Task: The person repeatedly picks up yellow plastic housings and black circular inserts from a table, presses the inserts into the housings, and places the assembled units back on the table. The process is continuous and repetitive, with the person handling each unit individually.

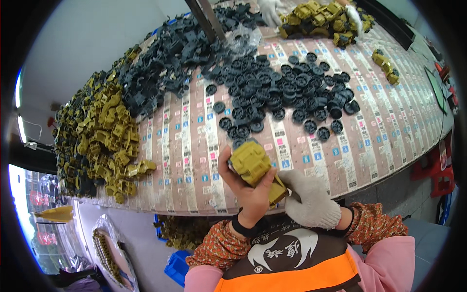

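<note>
My bare left hand (253, 198) is closed around an olive-yellow plastic toy truck (250, 163), fingers on its far side and thumb against its near side. The truck is tilted over the table's near edge, its cab end pointing away from me. At its lower end, my right hand (311, 198), in a pale knitted glove, grips the body by the tail; some of those fingertips are hidden. Just beyond the truck lie many loose black toy wheels (301, 101), some stacked, others single on the table.
A patterned cloth covers the table (189, 160). Yellow truck bodies (109, 126) are heaped left, dark plastic parts (165, 58) behind them. Across the table, a co-worker's gloved hands (270, 12) are by another yellow pile (316, 19). A yellow toy truck (385, 65) lies far right. Below is a blue bin (177, 266).
</note>
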Tool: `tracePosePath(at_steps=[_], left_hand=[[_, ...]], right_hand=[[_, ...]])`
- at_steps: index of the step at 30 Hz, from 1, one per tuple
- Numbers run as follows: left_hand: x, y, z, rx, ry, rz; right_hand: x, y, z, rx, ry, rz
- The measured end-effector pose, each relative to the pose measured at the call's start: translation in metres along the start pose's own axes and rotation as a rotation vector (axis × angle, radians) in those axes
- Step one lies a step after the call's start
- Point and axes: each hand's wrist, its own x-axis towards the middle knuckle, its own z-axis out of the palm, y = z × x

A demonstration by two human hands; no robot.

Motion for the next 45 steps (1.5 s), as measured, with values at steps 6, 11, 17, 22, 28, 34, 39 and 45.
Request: tracePosePath(at_steps=[6, 11, 17, 22, 28, 34, 39, 45], left_hand=[[0.021, 0.004, 0.018, -0.136, -0.003, -0.091], [0.063, 0.008, 0.011, -0.301, -0.149, -0.280], [0.088, 0.003, -0.095, -0.051, 0.054, -0.283], [0.087, 0.009, -0.199, 0.227, 0.449, -0.383], [0.132, 0.018, -0.304, 0.457, 0.606, -0.190], [0.182, 0.021, -0.381, 1.301, 0.763, -0.179], [0.218, 0.009, -0.423, 1.252, 0.745, -0.473], [0.214, -0.016, -0.342, 1.131, 0.548, -0.379]], right_hand=[[0.030, -0.017, -0.021, -0.179, -0.131, 0.112], [0.077, 0.009, -0.053, -0.163, 0.055, 0.041], [0.166, 0.052, -0.188, 0.137, 0.340, 0.386], [0.227, 0.148, -0.279, 0.226, 0.370, 0.359], [0.295, 0.306, -0.437, 0.433, 0.474, 0.302], [0.275, 0.214, -0.310, 0.030, 0.362, 0.277], [0.199, 0.117, -0.217, -0.143, 0.284, 0.138], [0.136, 0.084, -0.184, -0.153, 0.152, 0.237]])
